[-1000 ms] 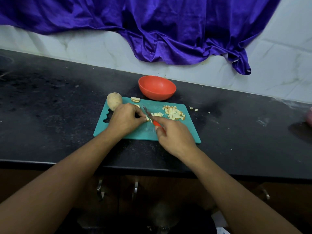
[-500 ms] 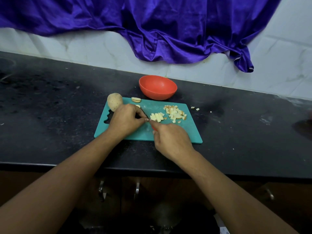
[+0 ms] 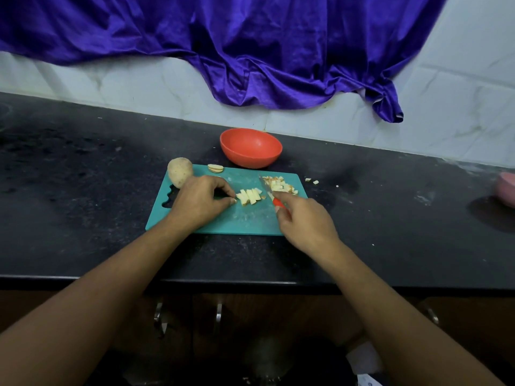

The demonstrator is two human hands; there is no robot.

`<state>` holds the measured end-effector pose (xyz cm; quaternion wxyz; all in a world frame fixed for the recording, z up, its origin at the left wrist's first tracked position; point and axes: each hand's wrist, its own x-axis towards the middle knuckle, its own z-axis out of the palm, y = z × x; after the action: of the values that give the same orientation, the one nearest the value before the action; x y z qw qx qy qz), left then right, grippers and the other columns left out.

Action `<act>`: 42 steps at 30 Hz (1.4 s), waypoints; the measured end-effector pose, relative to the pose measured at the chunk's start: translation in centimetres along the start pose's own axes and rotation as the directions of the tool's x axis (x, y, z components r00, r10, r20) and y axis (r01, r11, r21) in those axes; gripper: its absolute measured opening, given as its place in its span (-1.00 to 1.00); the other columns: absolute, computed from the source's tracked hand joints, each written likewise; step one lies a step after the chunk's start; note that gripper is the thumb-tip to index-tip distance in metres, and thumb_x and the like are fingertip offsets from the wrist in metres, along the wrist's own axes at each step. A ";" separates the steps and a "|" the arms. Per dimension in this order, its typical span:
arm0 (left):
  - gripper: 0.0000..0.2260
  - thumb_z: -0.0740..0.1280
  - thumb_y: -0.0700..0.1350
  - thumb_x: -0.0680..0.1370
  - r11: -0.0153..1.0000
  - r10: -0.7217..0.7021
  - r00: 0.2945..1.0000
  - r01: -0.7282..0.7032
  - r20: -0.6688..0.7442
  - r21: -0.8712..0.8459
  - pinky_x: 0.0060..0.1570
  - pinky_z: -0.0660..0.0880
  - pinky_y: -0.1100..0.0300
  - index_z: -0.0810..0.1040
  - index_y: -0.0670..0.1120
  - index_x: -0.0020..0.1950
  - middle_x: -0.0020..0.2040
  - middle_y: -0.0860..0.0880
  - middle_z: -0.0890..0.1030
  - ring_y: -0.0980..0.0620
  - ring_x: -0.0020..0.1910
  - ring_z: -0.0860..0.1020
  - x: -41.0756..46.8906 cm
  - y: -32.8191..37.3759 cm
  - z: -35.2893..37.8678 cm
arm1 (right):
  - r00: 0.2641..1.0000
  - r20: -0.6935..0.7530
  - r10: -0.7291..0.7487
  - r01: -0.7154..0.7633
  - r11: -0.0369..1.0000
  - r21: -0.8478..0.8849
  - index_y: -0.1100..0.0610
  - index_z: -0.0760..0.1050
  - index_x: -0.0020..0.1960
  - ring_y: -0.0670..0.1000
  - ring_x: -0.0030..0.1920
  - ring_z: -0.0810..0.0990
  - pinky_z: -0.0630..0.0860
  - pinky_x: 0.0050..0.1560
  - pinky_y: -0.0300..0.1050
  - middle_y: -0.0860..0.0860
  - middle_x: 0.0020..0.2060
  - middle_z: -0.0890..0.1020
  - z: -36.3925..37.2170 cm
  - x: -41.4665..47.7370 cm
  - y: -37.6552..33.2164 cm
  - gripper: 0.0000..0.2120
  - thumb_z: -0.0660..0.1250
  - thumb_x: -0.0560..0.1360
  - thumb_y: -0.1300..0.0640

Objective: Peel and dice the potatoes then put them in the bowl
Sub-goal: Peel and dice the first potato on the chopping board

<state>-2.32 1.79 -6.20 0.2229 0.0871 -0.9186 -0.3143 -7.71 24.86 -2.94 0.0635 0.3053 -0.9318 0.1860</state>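
A teal cutting board (image 3: 245, 221) lies on the black counter. A row of pale potato sticks (image 3: 249, 196) lies at its middle, and my left hand (image 3: 200, 200) touches the row's left end with curled fingertips. My right hand (image 3: 303, 224) grips a red-handled knife (image 3: 268, 192), its blade just right of the sticks. A heap of diced potato (image 3: 280, 184) sits at the board's far right corner. A whole unpeeled potato (image 3: 180, 172) rests at the far left corner, with potato slices (image 3: 215, 168) near it. The red bowl (image 3: 250, 147) stands behind the board.
A few potato bits (image 3: 312, 181) lie on the counter right of the board. A pink object (image 3: 506, 189) sits at the right edge. Purple cloth (image 3: 250, 51) hangs on the tiled wall behind. Cabinet handles (image 3: 218, 313) show below the counter edge.
My right hand has drawn the knife rightward, away from my left hand, toward the diced heap. The cut row of sticks now lies exposed between the hands.
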 end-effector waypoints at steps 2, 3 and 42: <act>-0.93 0.55 -0.06 0.48 1.000 0.000 1.000 0.000 -0.002 -0.001 0.15 0.55 0.17 0.73 0.06 -0.05 -0.07 0.19 0.70 0.24 -0.01 0.60 -0.1 0.0 0.0 | 0.999 0.023 -0.024 0.025 0.997 -0.069 -0.12 0.42 0.51 0.07 -0.10 0.59 0.49 -0.12 -0.02 0.01 -0.02 0.68 0.3 0.2 -0.2 -0.59 0.18 0.67 0.02; -0.93 0.55 -0.06 0.48 1.000 0.001 1.000 -0.001 -0.001 -0.007 0.15 0.55 0.18 0.74 0.06 -0.05 -0.07 0.19 0.70 0.24 -0.02 0.61 -0.1 0.0 0.0 | 0.999 0.030 -0.040 0.042 0.995 -0.089 -0.12 0.42 0.51 0.08 -0.08 0.59 0.50 -0.11 0.00 0.03 0.02 0.69 0.5 0.2 -0.3 -0.59 0.18 0.67 0.02; -0.65 0.42 0.06 0.58 0.977 0.127 0.987 -0.142 0.103 0.161 0.24 0.46 0.02 0.56 0.20 0.37 0.32 0.16 0.60 0.04 0.28 0.46 0.3 -0.3 0.7 | 0.987 0.092 -0.134 0.134 0.991 0.009 -0.17 0.41 0.50 0.11 0.20 0.60 0.57 0.10 0.05 -0.01 0.22 0.66 1.2 2.2 0.2 -0.59 0.20 0.66 -0.04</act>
<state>-2.88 1.84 -6.82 0.1930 0.0286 -0.9549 -0.2237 -9.56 23.33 -3.60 0.0321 0.3756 -0.9108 0.1682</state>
